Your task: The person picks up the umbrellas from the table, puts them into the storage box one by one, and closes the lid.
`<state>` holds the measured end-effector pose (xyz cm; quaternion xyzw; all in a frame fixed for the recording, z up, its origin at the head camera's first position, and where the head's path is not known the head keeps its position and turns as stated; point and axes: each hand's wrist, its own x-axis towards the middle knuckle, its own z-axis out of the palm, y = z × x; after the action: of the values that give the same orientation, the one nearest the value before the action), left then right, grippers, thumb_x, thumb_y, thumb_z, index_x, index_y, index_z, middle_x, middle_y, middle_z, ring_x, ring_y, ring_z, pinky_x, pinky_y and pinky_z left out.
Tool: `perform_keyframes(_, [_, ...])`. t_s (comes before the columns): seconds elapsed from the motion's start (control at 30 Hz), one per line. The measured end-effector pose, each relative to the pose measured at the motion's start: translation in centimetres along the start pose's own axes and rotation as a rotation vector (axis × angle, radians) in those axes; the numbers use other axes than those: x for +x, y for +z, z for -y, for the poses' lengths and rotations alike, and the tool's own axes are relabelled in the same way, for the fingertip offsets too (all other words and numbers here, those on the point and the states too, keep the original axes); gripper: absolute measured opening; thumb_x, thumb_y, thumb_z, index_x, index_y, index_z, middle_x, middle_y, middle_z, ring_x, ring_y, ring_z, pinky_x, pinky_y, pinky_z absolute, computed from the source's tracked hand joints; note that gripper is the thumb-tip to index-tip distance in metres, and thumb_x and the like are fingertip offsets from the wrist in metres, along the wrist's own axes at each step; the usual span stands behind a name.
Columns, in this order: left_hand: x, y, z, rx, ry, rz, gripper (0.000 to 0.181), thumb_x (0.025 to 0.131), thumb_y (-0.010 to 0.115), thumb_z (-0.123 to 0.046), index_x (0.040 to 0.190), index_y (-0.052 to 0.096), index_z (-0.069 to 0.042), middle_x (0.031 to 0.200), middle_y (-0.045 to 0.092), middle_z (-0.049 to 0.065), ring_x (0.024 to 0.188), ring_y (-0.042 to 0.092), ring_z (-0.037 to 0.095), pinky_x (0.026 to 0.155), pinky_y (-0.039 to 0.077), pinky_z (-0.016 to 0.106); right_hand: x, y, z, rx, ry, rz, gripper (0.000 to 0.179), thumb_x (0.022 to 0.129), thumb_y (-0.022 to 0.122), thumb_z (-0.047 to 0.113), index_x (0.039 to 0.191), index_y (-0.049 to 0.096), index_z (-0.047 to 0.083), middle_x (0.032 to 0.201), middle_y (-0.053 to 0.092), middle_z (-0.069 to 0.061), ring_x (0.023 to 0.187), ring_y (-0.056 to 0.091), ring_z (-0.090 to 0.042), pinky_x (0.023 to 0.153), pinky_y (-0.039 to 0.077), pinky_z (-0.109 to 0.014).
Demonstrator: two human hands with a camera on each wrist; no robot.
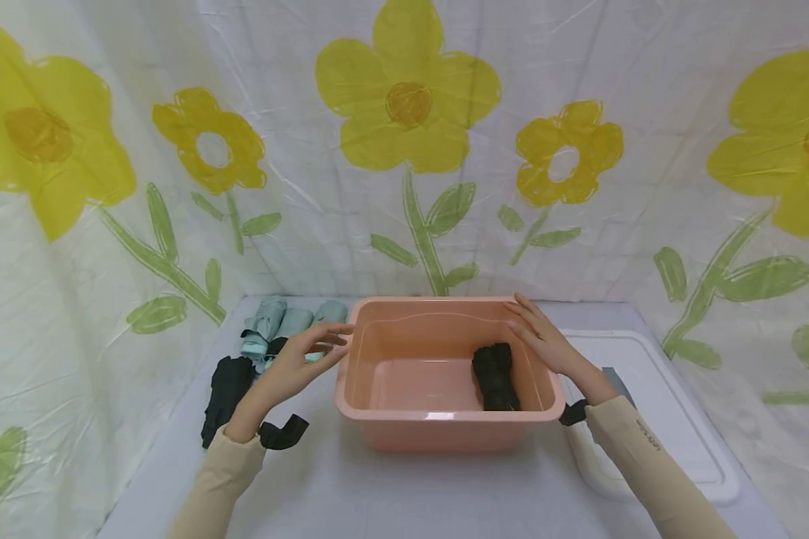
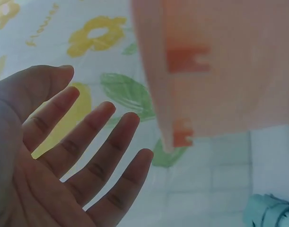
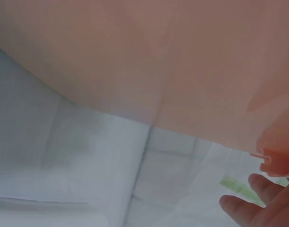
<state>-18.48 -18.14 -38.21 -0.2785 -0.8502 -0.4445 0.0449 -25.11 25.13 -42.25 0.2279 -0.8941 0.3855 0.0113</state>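
Note:
A pink plastic tub (image 1: pixel 438 436) stands in the middle of the table in the head view. Inside it, toward the right, lies a rolled black cloth bundle (image 1: pixel 495 378). My left hand (image 1: pixel 301 361) hovers by the tub's left rim; in the left wrist view its fingers (image 2: pixel 94 172) are spread and apart from the tub wall (image 2: pixel 229 94). At the tub's right rim is my right hand (image 1: pixel 546 340), its fingers extended around the back right corner. The right wrist view shows some fingertips (image 3: pixel 232 202) outside the tub wall (image 3: pixel 135 61); the rest are hidden.
Several light teal cloth rolls (image 1: pixel 295 320) lie behind my left hand. A black cloth bundle (image 1: pixel 226 393) sits at the table's left. Under my right forearm is a white lid (image 1: pixel 674 419). A flower-printed curtain (image 1: pixel 472 224) encloses the table (image 1: pixel 404 494).

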Motion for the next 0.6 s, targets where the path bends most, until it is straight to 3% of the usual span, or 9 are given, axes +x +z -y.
perform_keyframes(0.2, [-1.5, -0.1, 1.7, 0.026, -0.033, -0.022, 0.038, 0.092, 0.059, -0.022, 0.128, 0.053, -0.013, 0.126, 0.056, 0.006, 0.108, 0.056, 0.029, 0.089, 0.045, 0.051, 0.0, 0.0, 0.0, -0.006, 0.001, -0.002, 0.051, 0.099, 0.043, 0.029, 0.144, 0.032, 0.007, 0.154, 0.008, -0.016, 0.140, 0.008, -0.040, 0.103, 0.016, -0.065])
perform_keyframes(0.4, [-2.8, -0.3, 3.0, 0.099, -0.041, -0.040, 0.037, 0.090, 0.061, -0.018, 0.127, 0.053, -0.016, 0.124, 0.057, 0.002, 0.106, 0.057, 0.021, 0.089, 0.046, 0.047, 0.1, 0.0, -0.1, -0.003, 0.004, -0.002, 0.051, 0.099, 0.043, 0.029, 0.144, 0.032, 0.008, 0.154, 0.008, -0.017, 0.140, 0.007, -0.040, 0.102, 0.017, -0.065])
perform_keyframes(0.6, [-4.0, -0.4, 4.7, 0.208, -0.059, -0.053, 0.037, 0.090, 0.062, -0.021, 0.125, 0.055, -0.014, 0.122, 0.058, 0.001, 0.106, 0.057, 0.021, 0.088, 0.048, 0.044, 0.1, 0.1, -0.3, 0.005, 0.003, -0.003, 0.050, 0.099, 0.043, 0.028, 0.144, 0.032, 0.007, 0.154, 0.008, -0.018, 0.140, 0.007, -0.040, 0.102, 0.017, -0.065])
